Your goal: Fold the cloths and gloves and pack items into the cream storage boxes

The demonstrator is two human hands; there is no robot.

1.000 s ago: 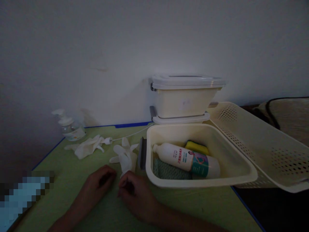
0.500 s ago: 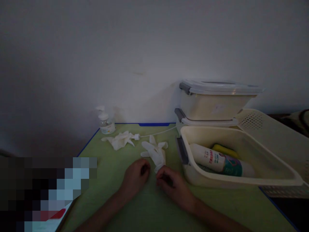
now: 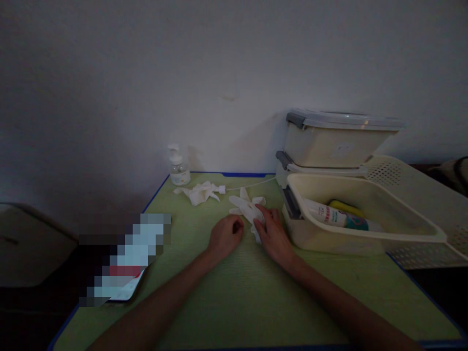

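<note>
A white disposable glove [image 3: 244, 206] lies palm-flat on the green tabletop, its fingers pointing away and to the left. My right hand [image 3: 272, 233] is over its cuff end, thumb and fingers closed on the thin material and covering part of it. Just left of the cuff, my left hand [image 3: 224, 236] rests with curled fingers; nothing shows in it. A second white glove [image 3: 199, 193] lies crumpled farther back, beside a small white cable plug [image 3: 222, 189].
At the back left stands a pump bottle [image 3: 180, 171]. To the right, an open cream bin [image 3: 329, 243] holds a white bottle [image 3: 331, 215] and a yellow sponge [image 3: 347, 208]. Lidded boxes [image 3: 329, 146] are stacked behind it. A pixelated flat device [image 3: 127, 287] lies at the left edge.
My right hand has moved forward onto the glove's cuff end and taken hold there. My left hand stays curled beside it. The camera view has shifted, showing more of the table's front.
</note>
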